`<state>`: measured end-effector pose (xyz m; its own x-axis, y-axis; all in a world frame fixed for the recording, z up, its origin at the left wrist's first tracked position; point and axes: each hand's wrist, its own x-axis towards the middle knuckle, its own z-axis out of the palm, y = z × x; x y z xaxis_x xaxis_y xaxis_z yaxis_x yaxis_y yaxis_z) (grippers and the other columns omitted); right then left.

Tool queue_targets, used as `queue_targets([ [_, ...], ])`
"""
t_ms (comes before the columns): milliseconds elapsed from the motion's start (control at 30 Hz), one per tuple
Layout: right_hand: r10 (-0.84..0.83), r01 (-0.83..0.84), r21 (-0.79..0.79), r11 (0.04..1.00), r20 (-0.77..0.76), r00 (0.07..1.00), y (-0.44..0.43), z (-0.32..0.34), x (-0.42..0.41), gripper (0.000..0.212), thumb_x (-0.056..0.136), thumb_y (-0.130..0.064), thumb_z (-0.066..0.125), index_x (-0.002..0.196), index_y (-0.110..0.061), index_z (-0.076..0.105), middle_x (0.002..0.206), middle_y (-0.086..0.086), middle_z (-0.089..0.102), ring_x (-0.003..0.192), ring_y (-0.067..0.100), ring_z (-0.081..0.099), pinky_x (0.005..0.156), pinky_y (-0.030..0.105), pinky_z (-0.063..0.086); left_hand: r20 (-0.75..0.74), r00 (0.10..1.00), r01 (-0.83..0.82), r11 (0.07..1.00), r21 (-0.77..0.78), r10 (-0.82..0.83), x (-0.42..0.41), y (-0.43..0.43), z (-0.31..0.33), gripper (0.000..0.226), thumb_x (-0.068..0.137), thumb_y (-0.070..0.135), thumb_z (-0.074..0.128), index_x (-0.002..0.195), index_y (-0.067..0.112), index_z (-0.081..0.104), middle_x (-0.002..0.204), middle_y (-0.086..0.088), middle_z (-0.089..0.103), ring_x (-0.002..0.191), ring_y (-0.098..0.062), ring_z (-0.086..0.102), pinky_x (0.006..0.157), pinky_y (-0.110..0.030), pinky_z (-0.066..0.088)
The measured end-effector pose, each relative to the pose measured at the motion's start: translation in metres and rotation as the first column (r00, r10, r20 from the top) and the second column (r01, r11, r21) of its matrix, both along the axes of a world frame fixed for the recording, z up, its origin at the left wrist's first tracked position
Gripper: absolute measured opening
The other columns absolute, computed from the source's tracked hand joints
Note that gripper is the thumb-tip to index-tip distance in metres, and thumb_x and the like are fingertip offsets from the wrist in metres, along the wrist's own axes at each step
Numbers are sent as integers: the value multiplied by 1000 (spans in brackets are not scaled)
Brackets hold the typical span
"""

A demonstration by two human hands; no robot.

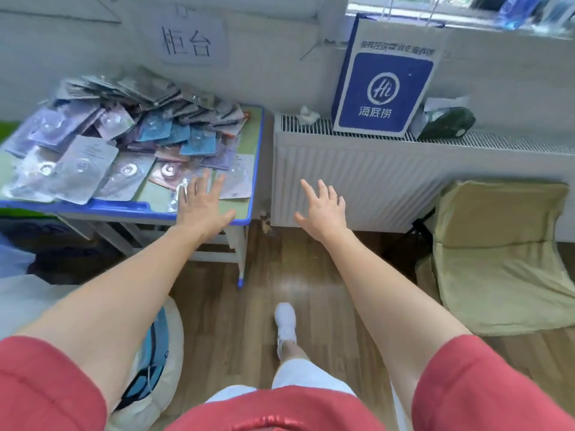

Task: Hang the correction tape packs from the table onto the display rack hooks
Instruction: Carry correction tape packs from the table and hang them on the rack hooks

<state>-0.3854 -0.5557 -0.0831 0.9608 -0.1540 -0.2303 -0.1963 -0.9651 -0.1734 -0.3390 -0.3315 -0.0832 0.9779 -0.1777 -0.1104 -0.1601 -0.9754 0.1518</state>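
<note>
Fingers of left hand splayed wide, holding nothing, poised over the near right corner of the table. Right hand equally spread and empty, off the table, in front of the radiator.

Table: green top, raised blue rim. Correction tape packs lie on it in a loose overlapping heap, grey ones at the back, blue, purple and pink nearer. Blue paper bag stands on the radiator. Nearest pack lies just beyond the left fingertips; contact cannot be told.

Display rack not in view.

Risks, judged:
- Heap is unstacked, and the packs look slick. Drawing one from under its neighbours could drag others over the rim to the floor.
- A flat-handed grab may take several packs at once.
- Hang holes are not discernible, so pack orientation needs checking before hooking.
</note>
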Motion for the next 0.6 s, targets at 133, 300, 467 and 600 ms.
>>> queue_targets([
  [133,78,-78,21,997,22,997,4,0,89,72,98,-40,45,154,-28,1,161,12,3,147,32,4,117,48,10,4,994,-113,993,-28,113,71,13,0,77,93,43,52,153,25,8,161,-7,-5,147,-28,-4,119,-45,0],
  [300,186,-187,18,982,42,982,15,1,186,72,98,-42,47,154,-26,4,160,13,7,146,33,8,116,49,14,19,979,-204,978,-34,205,140,21,4,76,93,44,51,153,24,9,161,-8,-3,147,-29,-2,118,-44,1],
  [467,259,-260,42,965,28,966,37,1,258,74,96,-42,49,154,-24,5,160,14,9,146,33,9,115,49,15,-19,965,-263,964,-26,263,193,37,6,78,94,45,50,153,26,3,161,-8,-7,148,-29,-4,118,-44,-1],
  [600,269,-271,70,960,36,962,56,-6,300,73,96,-43,48,153,-23,8,158,14,13,145,34,14,115,49,18,-3,970,-244,970,-3,244,238,47,3,77,95,46,48,154,25,3,161,-8,-6,148,-29,-3,118,-44,-1],
])
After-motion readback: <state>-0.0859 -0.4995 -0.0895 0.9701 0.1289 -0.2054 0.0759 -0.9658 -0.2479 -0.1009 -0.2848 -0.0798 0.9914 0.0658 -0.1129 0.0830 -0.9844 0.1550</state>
